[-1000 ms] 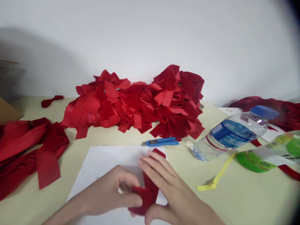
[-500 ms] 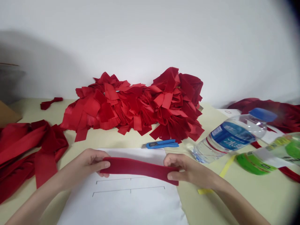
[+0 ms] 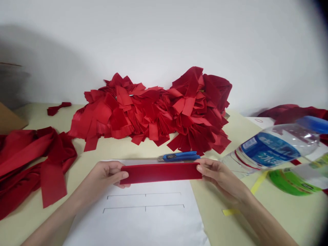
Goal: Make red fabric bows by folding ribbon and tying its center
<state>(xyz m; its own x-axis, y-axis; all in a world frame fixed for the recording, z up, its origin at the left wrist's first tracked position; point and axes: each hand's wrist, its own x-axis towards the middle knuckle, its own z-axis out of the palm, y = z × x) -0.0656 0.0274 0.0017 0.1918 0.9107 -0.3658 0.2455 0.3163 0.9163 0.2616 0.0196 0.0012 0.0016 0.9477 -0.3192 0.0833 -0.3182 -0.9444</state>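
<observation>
Between my two hands a red velvet ribbon strip [image 3: 161,172] is stretched out nearly level. My left hand [image 3: 111,173] pinches its left end, thumb on the front. The right end is pinched by my right hand [image 3: 211,171]. Below the strip lies a white paper sheet [image 3: 148,225] with two ruled lines that carry end and middle marks. A blue utility knife [image 3: 179,156] rests just behind the strip, near the sheet's far edge.
A large heap of cut red ribbon pieces [image 3: 153,116] stands against the wall. Longer red ribbon [image 3: 53,167] is bunched at left. At right lie a water bottle [image 3: 271,148], a green-labelled bottle [image 3: 294,181] and a yellow strip [image 3: 258,182]. More dark red ribbon [image 3: 289,112] sits behind them.
The ribbon strip has gone from slanting and slightly bowed to straight and nearly level. My right hand has risen and shifted right, keeping its end. The view has moved slightly.
</observation>
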